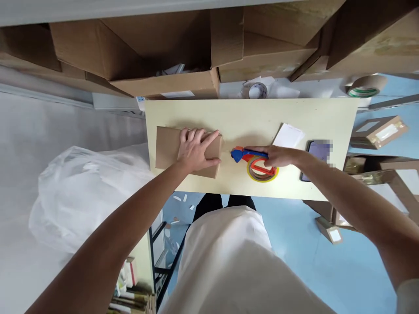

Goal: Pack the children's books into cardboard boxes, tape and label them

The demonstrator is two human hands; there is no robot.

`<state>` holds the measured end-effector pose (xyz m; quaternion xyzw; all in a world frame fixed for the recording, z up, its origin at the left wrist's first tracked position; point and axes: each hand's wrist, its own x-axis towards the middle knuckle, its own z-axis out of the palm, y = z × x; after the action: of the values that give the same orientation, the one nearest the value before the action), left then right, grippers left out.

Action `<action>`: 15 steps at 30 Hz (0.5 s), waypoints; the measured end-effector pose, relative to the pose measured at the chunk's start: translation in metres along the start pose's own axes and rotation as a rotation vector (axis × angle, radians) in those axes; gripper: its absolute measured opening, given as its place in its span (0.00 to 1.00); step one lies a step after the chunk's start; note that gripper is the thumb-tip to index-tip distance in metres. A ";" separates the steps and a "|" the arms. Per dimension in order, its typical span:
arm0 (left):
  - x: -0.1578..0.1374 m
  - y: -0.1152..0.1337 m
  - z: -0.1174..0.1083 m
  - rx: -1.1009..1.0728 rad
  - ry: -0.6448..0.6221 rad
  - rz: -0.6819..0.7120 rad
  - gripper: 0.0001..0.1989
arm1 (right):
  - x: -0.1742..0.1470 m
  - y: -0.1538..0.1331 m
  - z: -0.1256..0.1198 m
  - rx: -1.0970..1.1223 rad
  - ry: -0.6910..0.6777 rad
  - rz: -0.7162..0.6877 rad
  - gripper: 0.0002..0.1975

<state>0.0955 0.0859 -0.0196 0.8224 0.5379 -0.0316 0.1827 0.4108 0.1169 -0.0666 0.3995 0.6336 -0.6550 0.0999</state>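
A closed brown cardboard box (166,148) lies on the left part of the cream table. Across its top rests my left hand (195,152), fingers spread towards the far edge and thumb pointing at the box's right end. My right hand (278,156) is wrapped round the handle of a blue and red tape dispenser (240,154), which carries a roll of tape with a yellow rim. The dispenser's blue head points at the box, a short gap away from it. Whether any tape reaches the box I cannot tell.
White paper slips (288,135) and a phone (316,152) lie on the table (248,113), right of the dispenser. Large open cartons (163,83) line the back, with loose tape rolls (258,90). A white plastic bag (85,192) is at left; packed boxes (379,131) sit at right.
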 end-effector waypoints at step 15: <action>-0.001 -0.002 0.001 -0.058 -0.038 -0.016 0.44 | 0.105 -0.063 -0.023 -0.422 -0.437 -0.078 0.22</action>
<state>0.0934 0.0850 -0.0208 0.8117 0.5415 -0.0331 0.2165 0.3104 0.1882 -0.0845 0.1951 0.7341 -0.5825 0.2894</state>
